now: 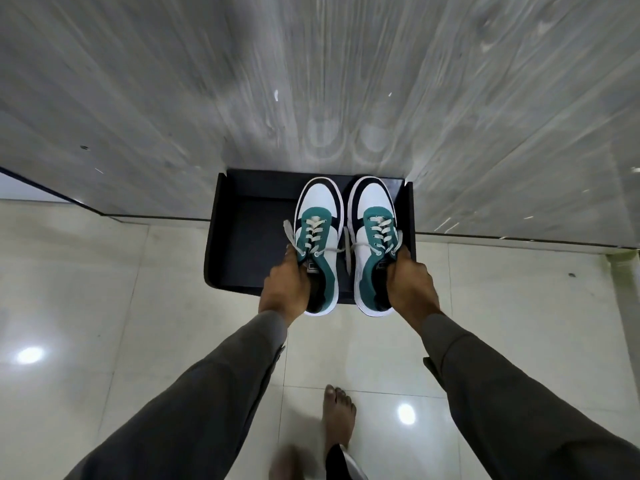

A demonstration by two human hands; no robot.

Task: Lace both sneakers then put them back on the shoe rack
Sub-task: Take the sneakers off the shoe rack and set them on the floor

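Two white, teal and navy sneakers are held side by side, toes pointing away from me, over a black shoe rack shelf (pixel 242 237). My left hand (pixel 285 289) grips the left sneaker (pixel 320 209) at its collar, fingers inside the opening. My right hand (pixel 410 287) grips the right sneaker (pixel 375 206) the same way. Both sneakers carry cream laces threaded through the eyelets, with loose lace ends hanging between them. Their heels stick out past the shelf's front edge. Whether the soles touch the shelf I cannot tell.
The black shelf sits at the foot of a grey wood-grain cabinet front (pixel 311 81), which reflects the toes. Glossy cream floor tiles (pixel 104 306) spread around it. My bare foot (pixel 337 415) stands on the tiles below the hands.
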